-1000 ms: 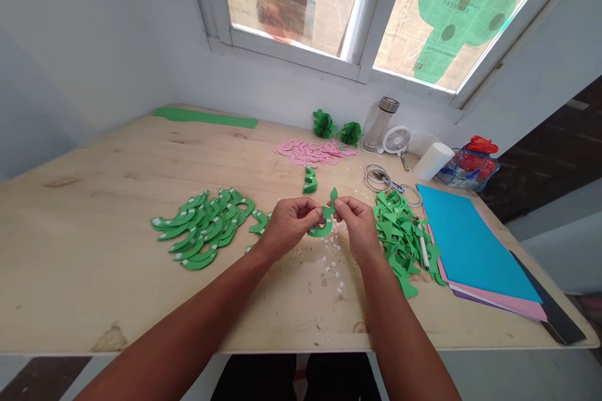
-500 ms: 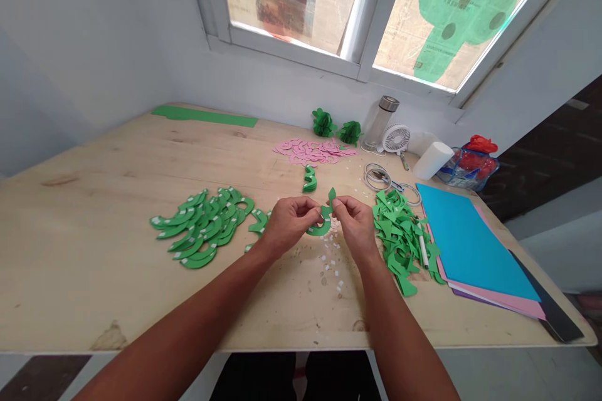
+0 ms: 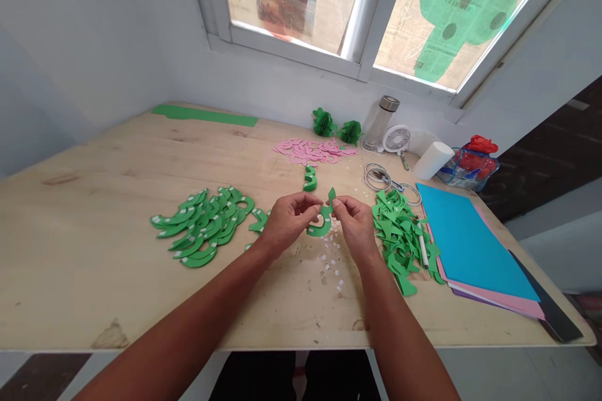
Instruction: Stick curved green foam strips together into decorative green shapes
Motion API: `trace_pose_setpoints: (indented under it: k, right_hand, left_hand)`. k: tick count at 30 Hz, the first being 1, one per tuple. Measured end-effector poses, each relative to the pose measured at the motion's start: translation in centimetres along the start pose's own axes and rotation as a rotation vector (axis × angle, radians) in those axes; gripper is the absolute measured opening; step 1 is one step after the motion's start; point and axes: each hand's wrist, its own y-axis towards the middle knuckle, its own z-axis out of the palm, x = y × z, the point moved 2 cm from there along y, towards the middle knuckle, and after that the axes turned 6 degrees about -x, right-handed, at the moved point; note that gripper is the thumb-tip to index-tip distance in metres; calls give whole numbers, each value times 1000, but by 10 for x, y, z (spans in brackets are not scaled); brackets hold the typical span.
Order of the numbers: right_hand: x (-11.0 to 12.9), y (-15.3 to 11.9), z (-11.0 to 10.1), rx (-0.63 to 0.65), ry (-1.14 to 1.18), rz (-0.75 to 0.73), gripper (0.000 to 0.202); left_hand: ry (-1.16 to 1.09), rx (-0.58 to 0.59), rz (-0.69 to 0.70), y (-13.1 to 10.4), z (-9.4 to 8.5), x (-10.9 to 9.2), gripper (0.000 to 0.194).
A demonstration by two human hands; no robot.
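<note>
A curved green paper cutout point(image 3: 320, 230) with small white patches hangs just above the table between my hands. My right hand point(image 3: 356, 222) is closed on its upper, pointed end with thumb and forefinger. Beside its left edge is my left hand point(image 3: 292, 218), fingers pinched together; whatever they hold is too small to make out. Small white bits point(image 3: 329, 258) lie scattered below. Left of my left hand spreads a pile of similar green curved cutouts point(image 3: 207, 225) with white patches. Beyond my hands is a small stack of green cutouts point(image 3: 310, 178).
Green paper scraps point(image 3: 397, 238) and a white marker point(image 3: 424, 252) lie right of my right hand, with blue sheets point(image 3: 470, 238) beyond. Tape rolls point(image 3: 377, 177), pink cutouts point(image 3: 313, 151), a small fan point(image 3: 396, 138) and a bottle point(image 3: 382, 122) are farther back.
My left fingertips have shifted slightly away from the cutout's inner curve, and more of that curve shows. My right hand keeps its hold almost unmoved.
</note>
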Motion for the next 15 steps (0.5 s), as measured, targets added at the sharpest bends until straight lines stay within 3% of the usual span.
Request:
trace_pose_setpoints:
  k: [4,15]
  right_hand:
    - [-2,-1,1,25,-1,-14,22]
    - [-7,-2,4,98,-21,-60,22]
  left_hand:
    - [-90,-32,-14,1,-1,-1,25]
    - [-189,12,-38,4,-2,5,24]
